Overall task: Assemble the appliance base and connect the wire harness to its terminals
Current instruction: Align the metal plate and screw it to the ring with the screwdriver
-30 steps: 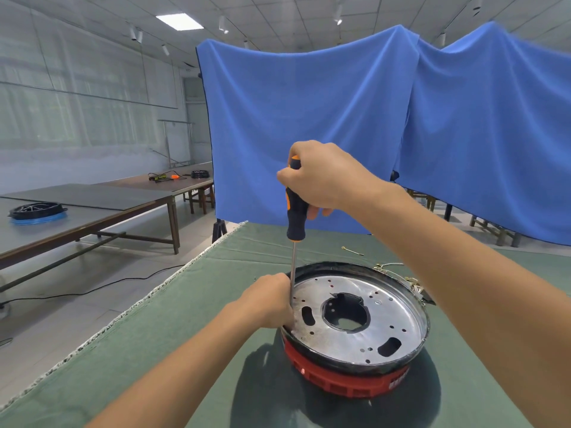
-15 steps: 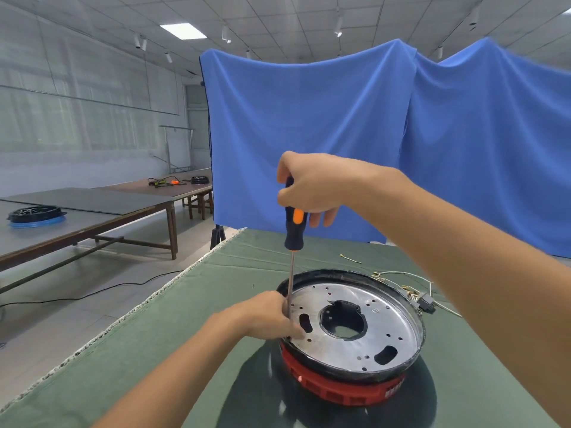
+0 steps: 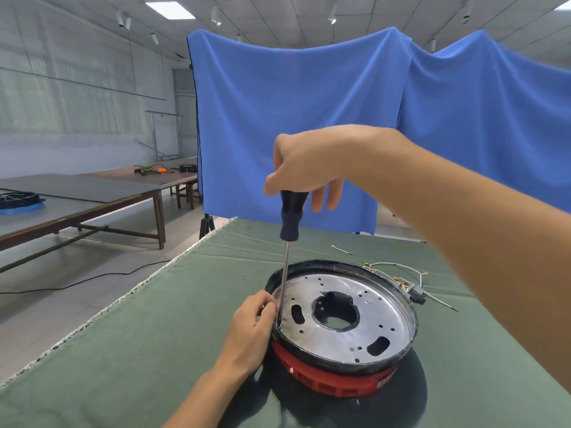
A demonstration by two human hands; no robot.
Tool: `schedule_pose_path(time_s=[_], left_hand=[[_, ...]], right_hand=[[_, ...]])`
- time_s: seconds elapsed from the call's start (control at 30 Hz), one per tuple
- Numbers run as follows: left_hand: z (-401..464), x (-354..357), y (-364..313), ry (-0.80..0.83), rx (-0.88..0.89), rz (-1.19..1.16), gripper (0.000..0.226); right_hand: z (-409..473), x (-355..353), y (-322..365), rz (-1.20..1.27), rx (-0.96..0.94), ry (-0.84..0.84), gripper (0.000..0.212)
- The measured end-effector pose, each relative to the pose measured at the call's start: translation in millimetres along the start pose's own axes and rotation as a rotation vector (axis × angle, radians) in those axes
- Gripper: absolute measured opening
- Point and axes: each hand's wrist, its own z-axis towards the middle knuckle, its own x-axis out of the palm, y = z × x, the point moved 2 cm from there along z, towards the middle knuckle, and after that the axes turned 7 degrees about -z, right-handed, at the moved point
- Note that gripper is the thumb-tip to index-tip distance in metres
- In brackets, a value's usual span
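Screwdriving is what we judge to be under way at the round appliance base of silvery perforated metal plate in a black rim on a red plastic bottom (image 3: 343, 322), which sits on the green cloth-covered table (image 3: 148, 335). At about nine o'clock on the plate, the black-handled screwdriver with a thin steel shaft (image 3: 285, 273) stands almost upright, tip down at the rim. Our left hand (image 3: 250, 332) pinches the shaft low by the tip, our right hand (image 3: 306, 168) grips the handle top, and the thin-wired harness (image 3: 408, 285) lies untouched at two o'clock.
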Motion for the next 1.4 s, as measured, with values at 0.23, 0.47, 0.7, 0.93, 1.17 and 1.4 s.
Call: schedule_pose_path(time_s=[0.23,0.47,0.7,0.93,1.17,1.4], left_hand=[[-6.8,-2.0,-3.6,-0.019,-0.012,0.009,0.021],[-7.2,-5.3,-6.4,-0.001,-0.060,-0.105,0.013],[-9.2,-4.9,-10.0,0.014,-0.077,-0.153,0.023],[-10.9,-4.6,-8.1,0.009,-0.080,-0.157,0.026],[-9.7,-4.9,-4.7,0.017,-0.070,-0.160,0.015],[-9.0,-5.8,-1.1,0.016,-0.078,-0.123,0.017]], right_hand=[[1.2,-2.1,7.4,-0.042,-0.019,0.001,0.027],[-0.7,-0.3,10.2,-0.088,-0.002,-0.124,0.031],[-3.0,-1.7,14.4,-0.050,-0.030,-0.125,0.022],[-10.7,-4.6,18.9,-0.123,-0.007,-0.151,0.027],[-11.2,-3.9,17.5,-0.198,0.025,-0.247,0.030],[-12.9,-3.9,20.1,-0.229,0.029,-0.252,0.030]])
